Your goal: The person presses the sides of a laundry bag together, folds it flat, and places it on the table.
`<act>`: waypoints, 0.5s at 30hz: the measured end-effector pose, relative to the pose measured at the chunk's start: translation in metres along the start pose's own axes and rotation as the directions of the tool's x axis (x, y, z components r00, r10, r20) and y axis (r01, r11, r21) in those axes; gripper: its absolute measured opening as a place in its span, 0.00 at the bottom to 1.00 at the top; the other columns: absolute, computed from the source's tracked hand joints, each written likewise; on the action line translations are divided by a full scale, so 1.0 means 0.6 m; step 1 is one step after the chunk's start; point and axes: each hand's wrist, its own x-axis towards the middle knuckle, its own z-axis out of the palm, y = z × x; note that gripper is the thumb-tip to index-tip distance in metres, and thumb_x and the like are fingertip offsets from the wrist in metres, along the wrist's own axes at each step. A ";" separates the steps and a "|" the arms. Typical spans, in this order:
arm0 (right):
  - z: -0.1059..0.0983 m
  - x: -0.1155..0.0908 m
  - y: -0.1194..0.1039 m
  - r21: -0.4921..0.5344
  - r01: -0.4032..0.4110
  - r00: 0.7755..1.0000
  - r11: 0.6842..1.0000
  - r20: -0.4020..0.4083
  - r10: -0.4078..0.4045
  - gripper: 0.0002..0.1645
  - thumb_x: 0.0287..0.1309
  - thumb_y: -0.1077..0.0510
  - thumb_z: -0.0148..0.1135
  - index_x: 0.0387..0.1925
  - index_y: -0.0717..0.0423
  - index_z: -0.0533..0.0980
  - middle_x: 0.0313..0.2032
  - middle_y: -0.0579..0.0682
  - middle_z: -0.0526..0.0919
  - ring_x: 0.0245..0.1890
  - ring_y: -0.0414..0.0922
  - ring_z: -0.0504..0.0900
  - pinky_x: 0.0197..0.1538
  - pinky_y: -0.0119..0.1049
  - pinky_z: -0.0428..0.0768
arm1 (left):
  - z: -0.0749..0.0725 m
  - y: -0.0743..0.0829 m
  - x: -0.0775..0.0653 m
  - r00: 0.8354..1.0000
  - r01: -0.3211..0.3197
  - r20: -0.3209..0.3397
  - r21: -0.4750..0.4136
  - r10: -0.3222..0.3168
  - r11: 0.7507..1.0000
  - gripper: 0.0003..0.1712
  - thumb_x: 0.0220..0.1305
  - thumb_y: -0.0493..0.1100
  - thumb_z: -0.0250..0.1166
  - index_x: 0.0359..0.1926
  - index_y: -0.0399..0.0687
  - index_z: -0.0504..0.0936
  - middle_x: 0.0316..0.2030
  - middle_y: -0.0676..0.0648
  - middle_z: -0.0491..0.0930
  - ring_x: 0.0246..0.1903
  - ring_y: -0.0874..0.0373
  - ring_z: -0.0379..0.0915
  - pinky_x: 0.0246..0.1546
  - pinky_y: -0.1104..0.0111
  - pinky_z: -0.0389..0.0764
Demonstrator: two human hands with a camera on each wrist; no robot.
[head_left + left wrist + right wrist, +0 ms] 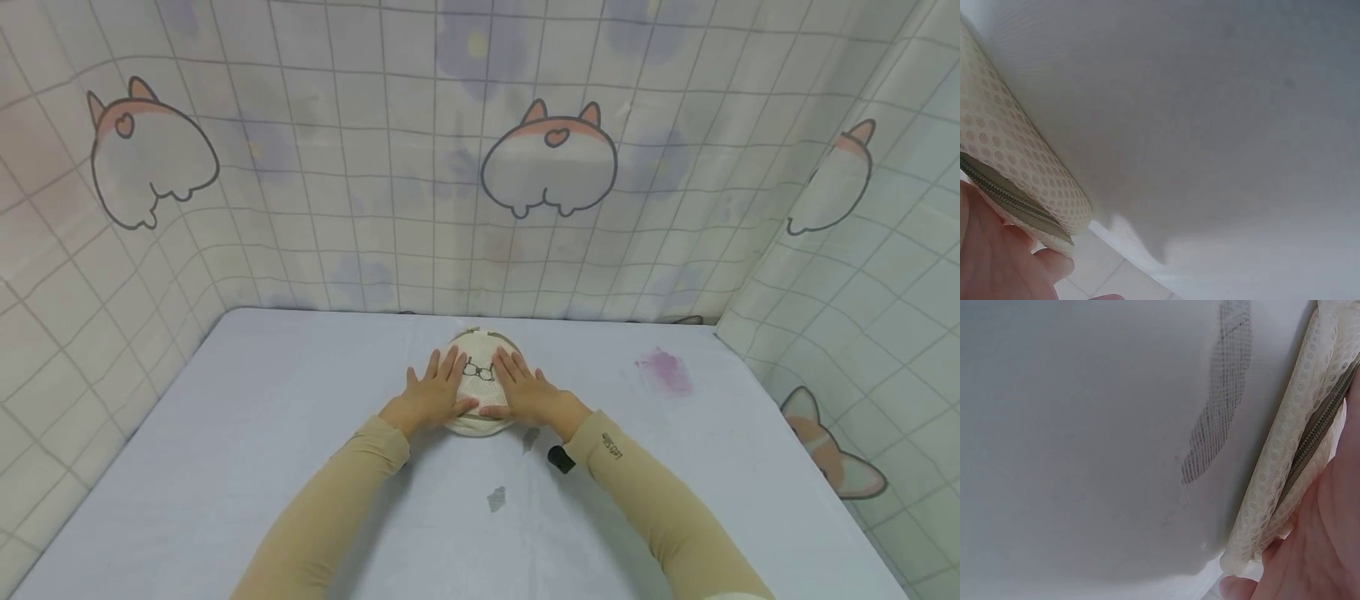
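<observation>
A round cream mesh laundry bag (480, 392) with a glasses drawing lies on the white table. On its left part rests my left hand (433, 392), fingers straight and spread. My right hand (531, 396) lies flat over the right part, its fingers also straight, and the two thumbs point toward each other low on the bag. In the left wrist view the bag's mesh side (1022, 150) and an olive zipper (1013, 197) show beside the palm. The right wrist view has the same zipper (1319, 431) along the edge, with the palm (1316, 537) against it.
The white tabletop (247, 417) carries a pink stain (665, 371) at the right and a grey patch (497, 498) toward the front. A black wrist device (560, 459) sits under the right forearm. Checked curtains (420, 250) with cartoon animals stand behind and at both sides.
</observation>
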 end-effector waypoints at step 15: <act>0.006 0.006 0.002 -0.023 0.001 1.000 1.000 0.013 -0.001 0.60 0.72 0.27 0.43 0.81 0.58 0.29 0.80 0.55 0.24 0.79 0.54 0.25 0.76 0.62 0.45 | -0.004 0.006 -0.003 0.999 0.022 0.023 -0.016 -0.022 1.000 0.50 0.78 0.65 0.48 0.82 0.40 0.37 0.81 0.40 0.30 0.78 0.36 0.27 0.69 0.30 0.44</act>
